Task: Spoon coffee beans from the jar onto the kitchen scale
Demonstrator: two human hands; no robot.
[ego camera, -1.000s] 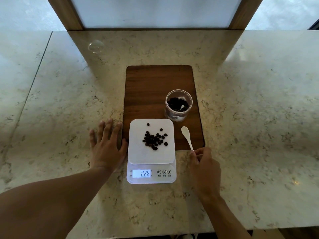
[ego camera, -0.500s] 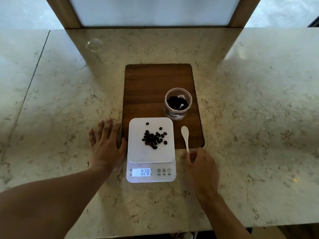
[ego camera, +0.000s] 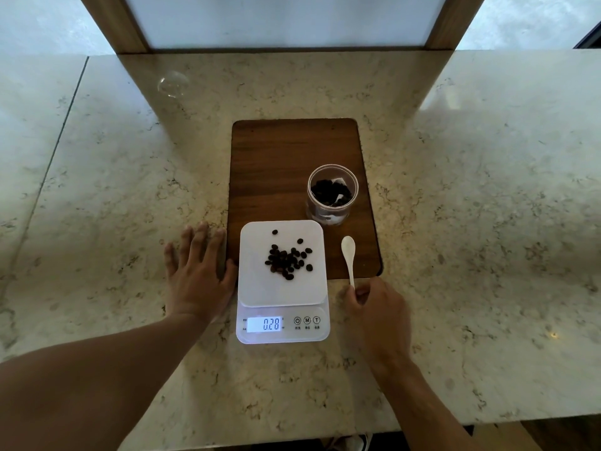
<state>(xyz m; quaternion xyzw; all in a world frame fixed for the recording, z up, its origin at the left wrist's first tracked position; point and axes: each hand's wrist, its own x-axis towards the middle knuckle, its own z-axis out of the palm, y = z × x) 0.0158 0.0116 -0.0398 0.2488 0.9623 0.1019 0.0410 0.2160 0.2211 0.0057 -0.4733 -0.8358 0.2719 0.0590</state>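
A white kitchen scale point(ego camera: 257, 288) stands at the near end of a dark wooden board point(ego camera: 286, 157), its display reading 0.28. A small heap of coffee beans point(ego camera: 287, 260) lies on its platform. Behind it to the right stands an open clear jar point(ego camera: 332, 194) holding more beans. A white spoon point(ego camera: 348, 255) lies on the board right of the scale, bowl pointing away. My right hand point(ego camera: 379, 310) pinches the near end of the spoon's handle. My left hand point(ego camera: 198, 271) rests flat on the counter, fingers spread, touching the scale's left side.
The marble counter point(ego camera: 471, 206) stretches wide on both sides. A clear round lid-like thing point(ego camera: 173, 84) lies far back left. Wooden posts and a white panel close off the back. The counter's near edge runs just below my forearms.
My right hand slid slightly left and curled around the spoon's handle end. The spoon stays lying on the board. Left hand and scale reading are unchanged.
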